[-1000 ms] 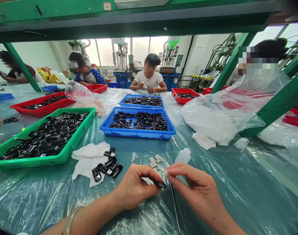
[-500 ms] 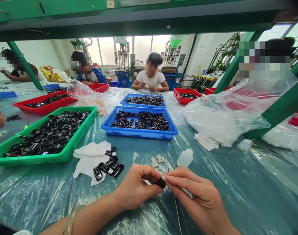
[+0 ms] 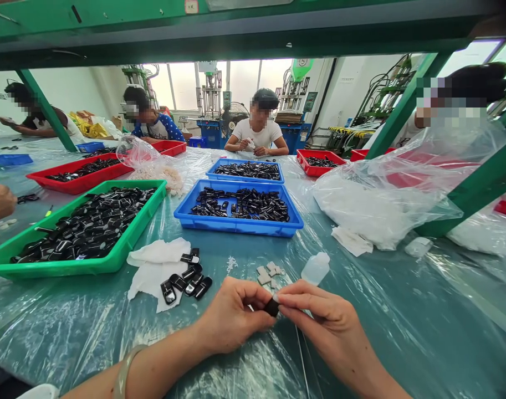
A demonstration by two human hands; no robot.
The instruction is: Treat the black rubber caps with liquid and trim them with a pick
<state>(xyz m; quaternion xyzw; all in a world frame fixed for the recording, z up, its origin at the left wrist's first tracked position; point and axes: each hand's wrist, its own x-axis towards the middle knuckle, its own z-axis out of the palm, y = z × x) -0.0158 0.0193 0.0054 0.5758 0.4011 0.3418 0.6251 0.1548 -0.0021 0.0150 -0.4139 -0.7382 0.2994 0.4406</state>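
Note:
My left hand [image 3: 231, 316] pinches a small black plastic part [image 3: 271, 306] between thumb and fingers, low in the middle of the view. My right hand [image 3: 323, 324] meets it from the right, its thumb and forefinger pressed onto the same part. Just behind the hands lie a few small pale square pieces [image 3: 268, 272] and a small translucent bottle [image 3: 315, 269]. To the left, several finished black parts [image 3: 186, 281] rest on a white cloth [image 3: 155, 269].
A green tray [image 3: 111, 260] of black parts stands at the left, two blue trays [image 3: 236, 224] ahead, red trays [image 3: 76, 183] further off. Bulky clear plastic bags [image 3: 381, 199] fill the right. Green frame struts [image 3: 473, 185] cross at right. Other people sit around the plastic-covered table [image 3: 402, 321].
My right hand's fingers, apart from the part a second ago, have closed onto it beside the left fingers. The part has turned end-on. The view has shifted slightly.

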